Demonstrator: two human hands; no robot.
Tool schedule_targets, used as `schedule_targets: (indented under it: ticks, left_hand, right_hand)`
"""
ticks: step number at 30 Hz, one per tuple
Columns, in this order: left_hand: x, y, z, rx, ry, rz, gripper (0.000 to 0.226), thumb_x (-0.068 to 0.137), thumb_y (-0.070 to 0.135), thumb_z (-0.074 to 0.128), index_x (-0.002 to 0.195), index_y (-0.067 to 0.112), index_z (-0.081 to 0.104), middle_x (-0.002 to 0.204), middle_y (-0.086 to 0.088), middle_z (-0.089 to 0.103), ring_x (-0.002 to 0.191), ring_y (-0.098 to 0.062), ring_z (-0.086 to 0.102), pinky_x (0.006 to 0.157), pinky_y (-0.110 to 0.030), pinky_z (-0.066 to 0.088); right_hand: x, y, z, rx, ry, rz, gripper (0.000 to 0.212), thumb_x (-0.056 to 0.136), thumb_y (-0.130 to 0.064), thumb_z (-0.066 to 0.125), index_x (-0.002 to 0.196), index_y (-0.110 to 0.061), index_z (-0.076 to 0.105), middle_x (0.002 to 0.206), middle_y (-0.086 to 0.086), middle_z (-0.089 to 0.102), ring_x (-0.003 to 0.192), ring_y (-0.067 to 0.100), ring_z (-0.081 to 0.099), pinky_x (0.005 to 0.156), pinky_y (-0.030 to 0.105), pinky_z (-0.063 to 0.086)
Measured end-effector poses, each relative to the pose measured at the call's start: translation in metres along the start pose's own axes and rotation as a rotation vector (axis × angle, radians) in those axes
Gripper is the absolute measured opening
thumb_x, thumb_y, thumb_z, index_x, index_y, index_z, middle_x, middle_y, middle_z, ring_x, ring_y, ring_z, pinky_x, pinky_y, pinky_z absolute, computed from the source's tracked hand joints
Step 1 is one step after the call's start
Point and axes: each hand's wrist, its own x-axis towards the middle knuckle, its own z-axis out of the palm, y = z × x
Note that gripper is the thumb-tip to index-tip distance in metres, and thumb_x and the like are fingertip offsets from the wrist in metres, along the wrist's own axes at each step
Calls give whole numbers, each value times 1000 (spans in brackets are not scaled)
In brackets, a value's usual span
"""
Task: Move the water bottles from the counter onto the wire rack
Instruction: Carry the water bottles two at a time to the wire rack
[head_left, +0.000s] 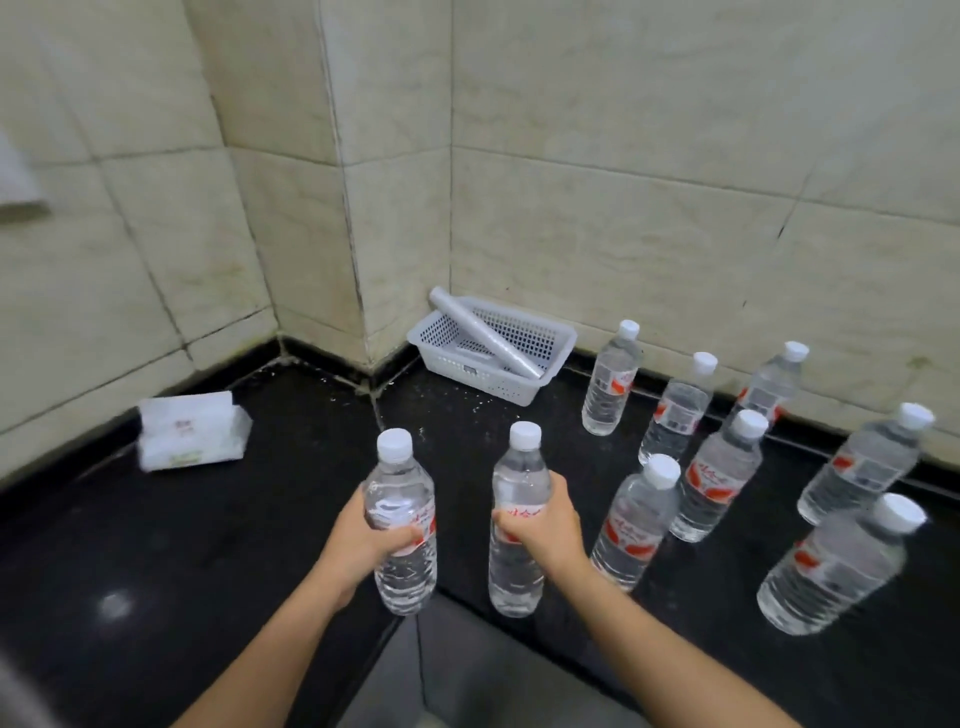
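Black counter (208, 545) (bottles (717, 478), basket (511, 392), tissues (192, 431))

White basket (470, 370) holding roll (488, 332); tissue pack (192, 431) apart

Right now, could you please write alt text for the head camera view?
Left hand and right hand each grip an upright water bottle over a black counter. Seven more bottles stand at right; a white basket and tissue pack sit by the wall.

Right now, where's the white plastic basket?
In the head view, the white basket sits at the back of the black counter, against the tiled wall, left of the rearmost bottle.
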Motion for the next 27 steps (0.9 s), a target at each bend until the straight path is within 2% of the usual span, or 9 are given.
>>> schedule_targets:
  ticks: [2, 7, 9, 12, 17, 20, 23, 24, 27]
  left_hand:
    - [-33, 5, -12, -3, 4, 4, 55, 45, 4, 71, 95, 24, 56, 85, 4, 68, 70, -3, 66, 59, -12, 52]
    - [-89, 40, -36, 36, -29, 72, 75, 36, 17, 78, 107, 18, 56, 95, 1, 69, 79, -6, 68, 65, -17, 53]
    - [-100, 54, -44, 32, -42, 109, 75, 39, 15, 79, 110, 15, 55, 96, 0, 69, 82, -7, 68, 66, -18, 54]
    - [-113, 69, -55, 15, -82, 157, 86, 36, 24, 81, 116, 9, 53, 104, -9, 68, 97, -22, 66, 76, -26, 53]
    - [-138, 83, -75, -59, -189, 190, 105, 25, 36, 91, 119, 7, 53, 108, -15, 68, 99, -26, 67, 78, -31, 55]
    - [-151, 84, -83, -93, -262, 188, 95, 31, 22, 86, 119, 6, 52, 108, -16, 66, 101, -29, 64, 84, -36, 52]
    - [-164, 80, -84, -118, -344, 178, 80, 36, 19, 79, 112, 12, 55, 102, -11, 68, 97, -25, 65, 81, -34, 54]
    - [-168, 76, -82, -117, -382, 176, 80, 36, 19, 79, 112, 11, 55, 101, -11, 68, 95, -24, 66, 80, -32, 55]
    - [-177, 63, -64, -113, -482, 147, 83, 35, 19, 79, 114, 8, 53, 99, -11, 68, 91, -22, 66, 77, -30, 56]
  right_hand:
    - [-18, -4, -2, -27, -63, -52, 62, 63, -24, 76, 117, -19, 47, 102, -2, 63, 99, 19, 61, 80, 26, 43]
    - [-59, -39, -16, -50, -159, -204, 66, 62, -21, 78, 118, -19, 45, 103, -4, 61, 97, 16, 59, 81, 27, 44]
    - [-71, -53, -23, -32, -152, -270, 67, 59, -22, 79, 117, -19, 46, 106, -2, 62, 99, 16, 61, 85, 31, 48]
    - [-88, -70, -32, 1, -113, -335, 69, 58, -24, 80, 118, -18, 46, 110, -1, 61, 102, 15, 59, 92, 35, 49]
    - [-129, -88, -42, -30, -52, -407, 70, 50, -37, 75, 114, -20, 51, 103, -2, 65, 97, 14, 62, 83, 28, 50]
    - [-159, -91, -45, -24, 12, -408, 67, 48, -37, 74, 109, -19, 53, 98, -2, 66, 90, 11, 63, 79, 26, 49]
    - [-195, -89, -50, -15, 51, -398, 44, 55, -20, 76, 94, -16, 56, 84, -2, 67, 77, 6, 63, 70, 18, 48]
    - [-205, -85, -52, -14, 76, -371, 44, 55, -20, 75, 95, -15, 57, 84, -2, 67, 78, 7, 63, 71, 18, 49]
    - [-235, -60, -65, -4, 164, -284, 55, 50, -30, 73, 100, -12, 57, 88, 1, 68, 82, 13, 65, 78, 30, 52]
